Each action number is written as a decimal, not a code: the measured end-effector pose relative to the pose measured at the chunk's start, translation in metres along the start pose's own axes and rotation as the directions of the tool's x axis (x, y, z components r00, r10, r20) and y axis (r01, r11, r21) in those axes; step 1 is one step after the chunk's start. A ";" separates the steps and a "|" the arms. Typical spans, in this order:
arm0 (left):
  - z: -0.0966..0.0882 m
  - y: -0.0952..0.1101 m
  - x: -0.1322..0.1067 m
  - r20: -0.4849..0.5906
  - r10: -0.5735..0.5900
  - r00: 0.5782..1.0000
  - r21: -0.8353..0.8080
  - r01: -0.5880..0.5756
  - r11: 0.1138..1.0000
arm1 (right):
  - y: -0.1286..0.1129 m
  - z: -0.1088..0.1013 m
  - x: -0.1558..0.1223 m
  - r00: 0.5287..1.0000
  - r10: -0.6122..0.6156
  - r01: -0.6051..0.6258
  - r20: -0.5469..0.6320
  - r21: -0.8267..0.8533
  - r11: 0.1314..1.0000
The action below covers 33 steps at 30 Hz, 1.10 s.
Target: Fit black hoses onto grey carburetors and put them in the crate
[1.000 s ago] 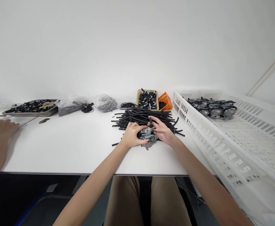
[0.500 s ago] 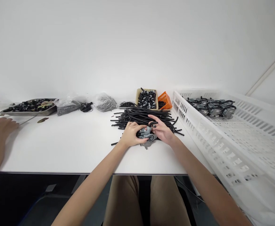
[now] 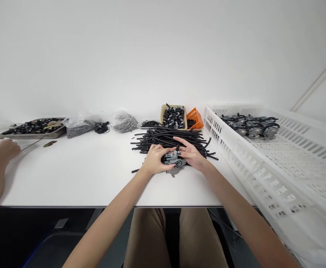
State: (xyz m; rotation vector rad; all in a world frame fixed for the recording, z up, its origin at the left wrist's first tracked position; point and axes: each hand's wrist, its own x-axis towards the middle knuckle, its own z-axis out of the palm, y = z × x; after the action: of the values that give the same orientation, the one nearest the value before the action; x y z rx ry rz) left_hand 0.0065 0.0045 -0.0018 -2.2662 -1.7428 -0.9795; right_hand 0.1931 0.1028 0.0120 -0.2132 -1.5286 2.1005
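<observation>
A grey metal carburetor [image 3: 175,163] is held just above the table, in front of a pile of black rubber hoses [image 3: 168,137]. My left hand [image 3: 156,160] grips its left side, thumb in front and fingers behind. A short black rubber elbow [image 3: 177,148] sits on the carburetor's top. My right hand [image 3: 191,154] pinches this elbow between thumb and fingers, with the index finger stretched out above it. The hands hide part of the carburetor's body.
On the right stands a white perforated crate [image 3: 235,149] with several carburetors [image 3: 252,125]. Behind the hoses are a cream basket [image 3: 186,118] of small parts and a tilted orange basket [image 3: 198,117]. Leftward lie plastic bags [image 3: 80,124], a metal tray [image 3: 34,136] and a co-worker's hand [image 3: 5,150].
The elbow on the carburetor has turned; its free end pointed right before and now faces more toward me. My right fingers shifted slightly left with it. My left hand stays in place.
</observation>
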 end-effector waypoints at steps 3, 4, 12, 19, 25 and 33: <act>0.001 0.000 0.001 -0.004 -0.008 1.000 -0.004 0.008 1.000 | -0.002 0.002 -0.001 0.999 -0.034 0.034 0.000 0.023 0.999; 0.001 0.000 0.001 -0.007 -0.011 1.000 -0.006 0.011 1.000 | -0.003 0.002 -0.001 0.999 -0.038 0.038 0.000 0.029 0.999; 0.000 0.001 0.001 -0.012 -0.017 1.000 0.000 0.017 1.000 | 0.002 -0.001 0.003 0.999 -0.032 0.032 -0.036 -0.002 0.999; 0.001 -0.001 0.000 -0.008 -0.015 1.000 -0.007 0.015 1.000 | 0.002 -0.002 0.002 1.000 -0.019 0.019 -0.008 -0.018 1.000; 0.001 -0.001 0.000 -0.007 -0.015 1.000 -0.008 0.015 1.000 | 0.014 -0.007 0.010 0.993 -0.104 0.099 -0.050 -0.098 0.990; 0.002 0.000 0.000 -0.026 -0.023 0.999 -0.007 0.023 1.000 | 0.015 -0.005 0.009 0.993 -0.109 0.106 -0.043 -0.062 0.992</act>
State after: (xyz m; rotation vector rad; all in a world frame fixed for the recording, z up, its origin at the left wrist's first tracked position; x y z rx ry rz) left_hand 0.0069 0.0055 -0.0032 -2.2321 -1.7612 -1.0154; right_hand 0.1827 0.1084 -0.0025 -0.1951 -1.5425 1.9553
